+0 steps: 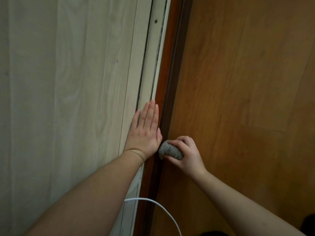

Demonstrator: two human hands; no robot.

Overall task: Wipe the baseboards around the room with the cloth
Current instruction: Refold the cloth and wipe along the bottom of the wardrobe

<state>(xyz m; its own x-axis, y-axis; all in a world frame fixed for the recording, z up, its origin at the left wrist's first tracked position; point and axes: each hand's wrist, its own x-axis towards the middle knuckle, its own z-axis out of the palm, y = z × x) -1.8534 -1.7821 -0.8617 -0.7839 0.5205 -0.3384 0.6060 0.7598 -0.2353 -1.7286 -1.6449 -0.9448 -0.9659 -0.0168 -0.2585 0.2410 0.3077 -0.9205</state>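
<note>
The cloth (171,150) is gripped by the right hand (186,155) against the baseboard (167,79); the left hand (144,128) is pressed flat on the wall (68,82). The far stretch is judged unwiped.

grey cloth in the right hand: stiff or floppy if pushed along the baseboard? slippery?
Probably floppy: the cloth sits bunched into a rounded wad inside the right hand, whose fingers curl over it. Its nubbly knit surface suggests it grips rather than slides. It likely deforms against the baseboard and seems light.
</note>
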